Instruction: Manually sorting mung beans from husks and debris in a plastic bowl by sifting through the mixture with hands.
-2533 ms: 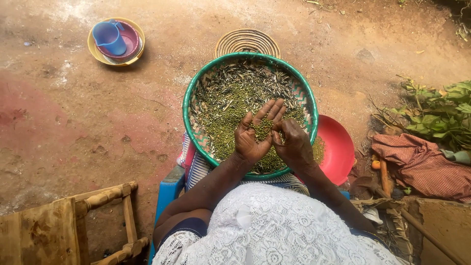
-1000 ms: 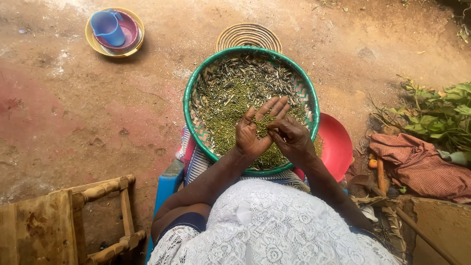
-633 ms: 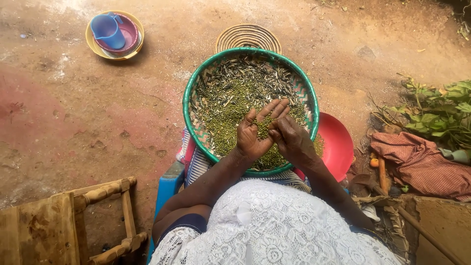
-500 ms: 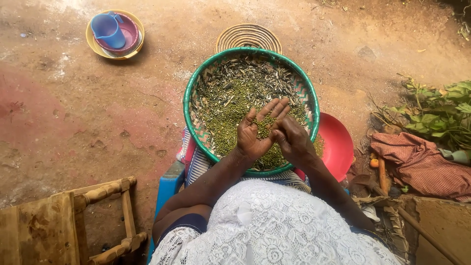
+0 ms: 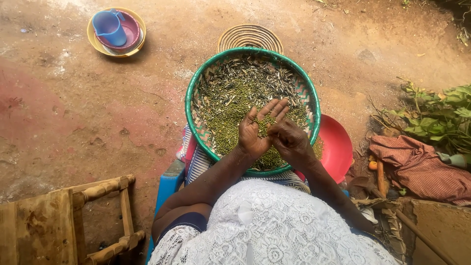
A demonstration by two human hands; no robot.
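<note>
**A:** State the position of the hands.

**B:** The left hand (image 5: 256,133) is held palm up over the near side of the woven tray (image 5: 192,114), fingers spread and slightly cupped. A small heap of green beans (image 5: 264,128) lies in that palm. The right hand (image 5: 290,142) is just beside it, fingertips curled together and touching the heap; whether they pinch a single bean I cannot tell.

**A:** Where is the bulk of the material?

**B:** In the tray, which rests on the person's lap. Loose beans (image 5: 230,108) cover the middle and near part; dry pods (image 5: 267,73) lie mostly toward the far rim.

**A:** Handling properties?

**B:** Judged from appearance: the beans are small, hard, light and smooth. They roll freely and will spill from a flat palm, so a cupped palm is the correct support. Single beans are best taken with a fingertip pinch. The pods look brittle and thin; they should crush or split under light pressure.

**A:** And the tray?

**B:** Stiff woven body with a green rim. Take it at the rim, both sides, and keep it level; tilting shifts the load.

**A:** Surroundings?

**B:** A red bowl (image 5: 338,147) sits partly under the tray's right edge. A flat coiled mat (image 5: 245,37) lies just beyond the far rim.
</note>
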